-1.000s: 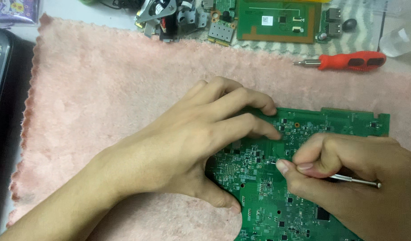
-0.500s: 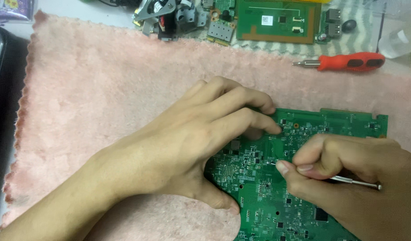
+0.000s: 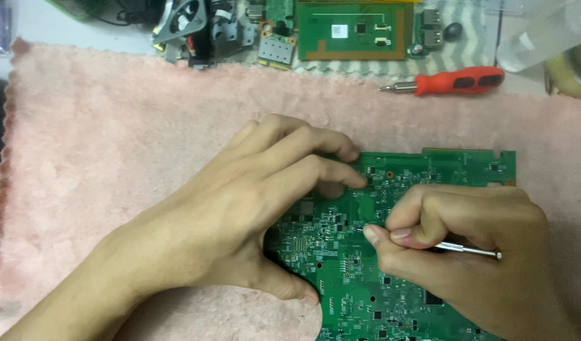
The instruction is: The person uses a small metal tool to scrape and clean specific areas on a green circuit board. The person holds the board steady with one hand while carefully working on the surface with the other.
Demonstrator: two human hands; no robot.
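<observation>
**Two hands at a green circuit board on a pink cloth**

A large green circuit board [image 3: 417, 265] lies flat on a pink fuzzy cloth [image 3: 113, 139] in the lower right of the frame, its top edge running across the middle right and its lower part cut off by the bottom edge. The left hand [image 3: 240, 215] comes in from the lower left and rests palm down over the board's left edge. Its fingers are spread and pressed onto the board's upper left part, while the thumb lies along the board's lower left edge; it grips nothing. The right hand [image 3: 467, 252] sits on the right half of the board, its fingers curled and pinched together around a thin metal tool [image 3: 467, 249]. The tool's shaft sticks out to the right from between the fingers, and its working tip, near the middle of the board, is hidden by the fingertips. The two hands are close together but not touching.

Along the top of the frame, beyond the cloth, the bench carries other parts. A red-handled screwdriver [image 3: 458, 80] lies sideways at the upper right, at the cloth's far edge. Above it, a second green board with a brown border [image 3: 353, 31] lies flat. To its left are a small fan [image 3: 186, 19] and loose metal pieces. A clear plastic bottle [image 3: 543, 35] lies in the upper right corner.
</observation>
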